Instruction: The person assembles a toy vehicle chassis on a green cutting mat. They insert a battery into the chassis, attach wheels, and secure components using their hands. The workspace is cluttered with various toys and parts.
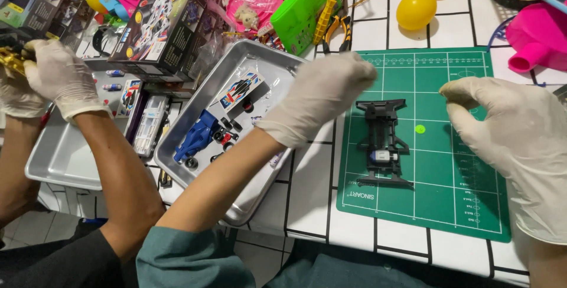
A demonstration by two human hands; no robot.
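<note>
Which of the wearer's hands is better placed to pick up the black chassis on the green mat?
Probably the left hand: it hovers right beside the black chassis on the green mat. The right hand sits farther off, fingertips pinched together.

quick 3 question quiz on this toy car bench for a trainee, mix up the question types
1. True or false: the black toy car chassis lies on the green cutting mat.
2. Which is nearer the chassis? A. the person's left hand B. the person's right hand
3. Fill in: the blue car body lies in a metal ____.

Key: 1 true. 2 A, the left hand hovers at the mat's left edge, close to the chassis's front. 3 tray. Both gloved hands look empty; the gloved hands at far left belong to a co-worker.
</note>
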